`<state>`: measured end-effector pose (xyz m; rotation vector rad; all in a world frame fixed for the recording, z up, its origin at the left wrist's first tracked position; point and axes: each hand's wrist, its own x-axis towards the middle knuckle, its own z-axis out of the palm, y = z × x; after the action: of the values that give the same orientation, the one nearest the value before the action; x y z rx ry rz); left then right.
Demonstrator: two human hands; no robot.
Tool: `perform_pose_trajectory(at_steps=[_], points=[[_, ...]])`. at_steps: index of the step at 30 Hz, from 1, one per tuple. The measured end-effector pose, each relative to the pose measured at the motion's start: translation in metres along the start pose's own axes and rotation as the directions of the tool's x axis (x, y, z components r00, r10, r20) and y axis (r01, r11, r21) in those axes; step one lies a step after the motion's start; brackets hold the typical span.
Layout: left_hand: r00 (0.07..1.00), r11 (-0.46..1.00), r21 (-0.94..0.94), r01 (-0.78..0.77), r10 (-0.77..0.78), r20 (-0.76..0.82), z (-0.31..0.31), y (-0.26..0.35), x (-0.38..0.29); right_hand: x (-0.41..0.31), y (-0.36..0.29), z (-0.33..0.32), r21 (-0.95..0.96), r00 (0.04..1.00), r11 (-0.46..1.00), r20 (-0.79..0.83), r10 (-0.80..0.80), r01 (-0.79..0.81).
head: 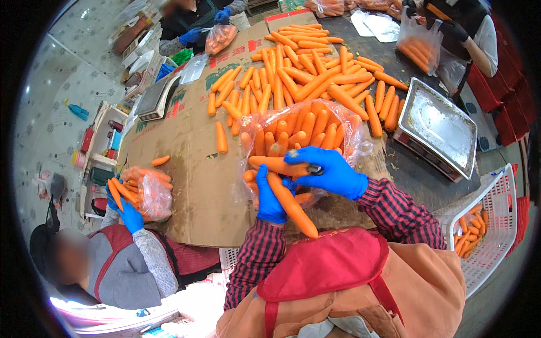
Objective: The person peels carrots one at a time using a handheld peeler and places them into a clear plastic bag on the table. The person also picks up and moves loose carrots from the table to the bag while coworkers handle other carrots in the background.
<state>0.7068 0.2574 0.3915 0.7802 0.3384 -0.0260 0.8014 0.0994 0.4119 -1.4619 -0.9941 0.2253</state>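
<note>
Both of my hands wear blue gloves. My left hand (272, 203) grips a carrot (291, 205) that slants down toward my red apron (325, 270). Just above it, my right hand (334, 171) holds another carrot (272, 164) lying roughly crosswise. A small dark object (315, 170) shows at my right fingers; its kind is unclear. Directly beyond and partly beneath my hands sits an open clear plastic bag (353, 135) full of carrots (310, 122). Some of my left fingers are hidden behind the carrots.
A carrot heap (296, 72) covers the far cardboard (190, 148). A metal-topped scale (439, 122) stands right, another scale (158, 99) far left. A white plastic crate (492, 236) holds carrots at lower right. Co-workers handle carrot bags at left (156, 194), far left (219, 38) and far right (418, 48).
</note>
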Motion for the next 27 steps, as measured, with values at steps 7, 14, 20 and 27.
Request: perform_pose_trajectory(at_steps=[7,14,20,27], points=[[0.917,0.795,0.456,-0.399,0.353,0.188,0.011,0.014,-0.017,-0.010,-0.034,-0.043,0.522,0.892,0.822,-0.225,0.391,-0.228],[0.879,0.819,0.374,-0.435,0.298,0.371,0.016,0.033,-0.029,-0.035,-0.042,-0.064,0.376,0.834,0.861,-0.300,0.463,-0.342],[0.909,0.626,0.660,-0.415,0.266,0.320,0.051,0.088,0.013,-0.032,-0.071,-0.060,0.313,0.813,0.774,-0.008,0.582,-0.550],[0.342,-0.205,0.592,-0.779,0.653,0.676,0.135,0.130,0.033,-0.033,-0.056,-0.038,0.475,0.818,0.753,-0.111,0.564,-0.455]])
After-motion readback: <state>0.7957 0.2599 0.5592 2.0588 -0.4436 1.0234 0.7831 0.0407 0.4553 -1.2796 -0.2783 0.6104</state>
